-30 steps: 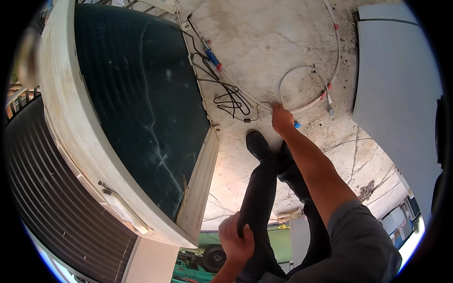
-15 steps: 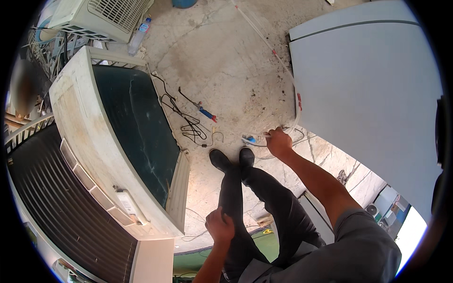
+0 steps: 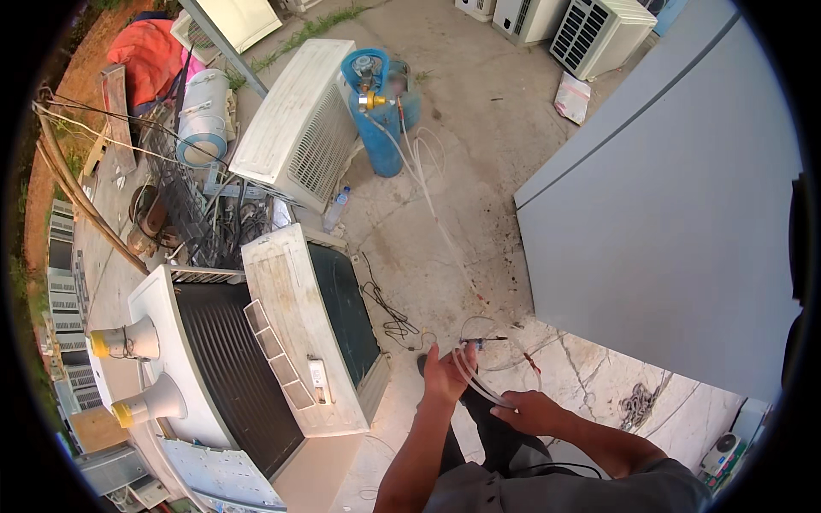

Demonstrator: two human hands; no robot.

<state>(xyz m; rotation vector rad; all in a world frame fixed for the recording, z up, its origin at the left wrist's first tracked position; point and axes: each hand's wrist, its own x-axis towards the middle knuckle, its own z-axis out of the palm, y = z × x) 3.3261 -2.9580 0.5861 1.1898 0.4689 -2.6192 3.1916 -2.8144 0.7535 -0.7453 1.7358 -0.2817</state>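
Observation:
Looped clear hose (image 3: 473, 380) runs between my two hands in front of my legs. My left hand (image 3: 445, 376) is raised with its fingers curled at the upper part of the loop. Lower and to the right, my right hand (image 3: 532, 413) is closed around the hose strands. Just beyond my left fingers is a thin dark and blue tool (image 3: 481, 343), perhaps a torch; whether the hand touches it I cannot tell. From there the hose trails over the floor, with a red fitting on it, toward a blue gas cylinder (image 3: 382, 141) with a brass regulator.
An old window air conditioner (image 3: 295, 333) stands on my left, with a black cord (image 3: 389, 315) beside it. A large pale grey cabinet (image 3: 658, 214) rises at my right. Farther off are an outdoor unit (image 3: 299, 128), a plastic bottle (image 3: 337, 208) and a chain (image 3: 637, 405).
My view has tilted up, bringing the gas cylinder into sight. My left hand has risen from beside my leg to the hose. The right hand has drawn the hose in closer to my body.

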